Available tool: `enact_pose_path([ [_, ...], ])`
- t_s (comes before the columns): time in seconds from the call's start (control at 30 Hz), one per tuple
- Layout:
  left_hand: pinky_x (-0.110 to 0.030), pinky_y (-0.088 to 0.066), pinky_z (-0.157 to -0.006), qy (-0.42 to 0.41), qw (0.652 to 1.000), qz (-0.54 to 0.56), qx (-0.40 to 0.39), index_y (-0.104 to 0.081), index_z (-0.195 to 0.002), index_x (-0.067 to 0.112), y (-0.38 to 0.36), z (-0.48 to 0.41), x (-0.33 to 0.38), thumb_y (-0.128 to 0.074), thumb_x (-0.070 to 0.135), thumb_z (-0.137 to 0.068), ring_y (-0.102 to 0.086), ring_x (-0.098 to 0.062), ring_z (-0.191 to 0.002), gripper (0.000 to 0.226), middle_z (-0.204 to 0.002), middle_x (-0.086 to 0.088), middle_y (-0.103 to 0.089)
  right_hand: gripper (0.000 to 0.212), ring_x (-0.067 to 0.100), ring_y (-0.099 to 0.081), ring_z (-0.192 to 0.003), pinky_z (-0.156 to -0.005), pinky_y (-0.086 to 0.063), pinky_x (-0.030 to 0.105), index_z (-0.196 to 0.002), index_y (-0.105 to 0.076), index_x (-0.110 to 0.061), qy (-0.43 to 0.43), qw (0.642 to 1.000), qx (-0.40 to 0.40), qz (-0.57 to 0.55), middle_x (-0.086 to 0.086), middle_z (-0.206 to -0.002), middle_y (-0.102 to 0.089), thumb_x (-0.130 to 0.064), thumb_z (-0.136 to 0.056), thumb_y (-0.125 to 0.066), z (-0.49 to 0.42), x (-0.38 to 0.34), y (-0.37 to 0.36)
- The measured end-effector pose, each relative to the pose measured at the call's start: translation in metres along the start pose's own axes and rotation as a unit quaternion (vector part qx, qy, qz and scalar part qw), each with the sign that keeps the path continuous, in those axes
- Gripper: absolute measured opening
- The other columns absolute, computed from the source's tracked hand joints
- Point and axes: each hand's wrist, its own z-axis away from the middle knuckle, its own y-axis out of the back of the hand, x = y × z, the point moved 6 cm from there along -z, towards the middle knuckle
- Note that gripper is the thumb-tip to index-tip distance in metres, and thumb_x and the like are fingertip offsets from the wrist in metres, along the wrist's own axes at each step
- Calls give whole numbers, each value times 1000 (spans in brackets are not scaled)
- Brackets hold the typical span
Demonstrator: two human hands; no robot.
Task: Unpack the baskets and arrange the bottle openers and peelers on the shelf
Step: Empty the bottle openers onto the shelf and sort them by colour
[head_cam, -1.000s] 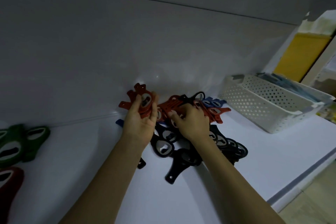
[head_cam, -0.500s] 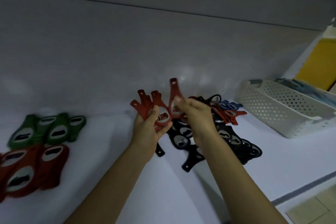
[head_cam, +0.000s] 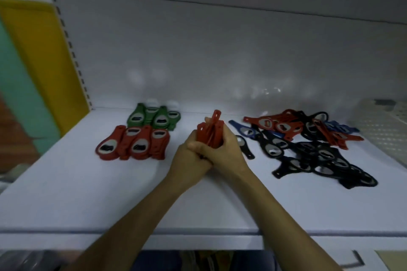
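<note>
Together, the left hand and right hand clench their fingers around a stack of red bottle openers above the shelf.

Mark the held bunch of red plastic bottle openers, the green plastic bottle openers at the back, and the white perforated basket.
Bunch of red plastic bottle openers (head_cam: 210, 133): head view, upright handles.
Green plastic bottle openers (head_cam: 139, 112): head view, leftmost opener.
White perforated basket (head_cam: 383, 126): head view, side wall.
</note>
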Motion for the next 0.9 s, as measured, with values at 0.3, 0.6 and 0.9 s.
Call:
enact_pose_path([
  [0.3, -30, -52, -71, -57, 992, -101, 41, -62, -98, 15, 5, 5, -6, -66, 17, -80, -62, -16, -86, 18, -94, 0, -63, 17, 1, -65, -91, -85, -50, 16, -102, -70, -21, 86, 995, 43, 31, -12, -96, -71, -18, -85, -69, 13, -6, -12],
  [0.6, -34, -42, -95, -56, 922, -379, 52, -49, -128, 16, -3, 9, -7, -39, 43, -83, -53, -18, -109, 53, -118, 1, -56, 12, 3, -66, -94, -89, -52, 22, -95, -69, -30, 64, 996, 50, -24, -11, -97, -72, -20, -89, -65, 10, -3, -10],
  [0.9, -35, -37, -88, -79, 881, -464, 36, -45, -131, 14, -6, 16, -3, -43, 41, -85, -54, -21, -105, 54, -116, -2, -58, 11, 2, -65, -77, -77, -53, 20, -82, -67, -29, 29, 992, 120, -15, -13, -79, -69, -23, -90, -63, 15, 7, 0],
])
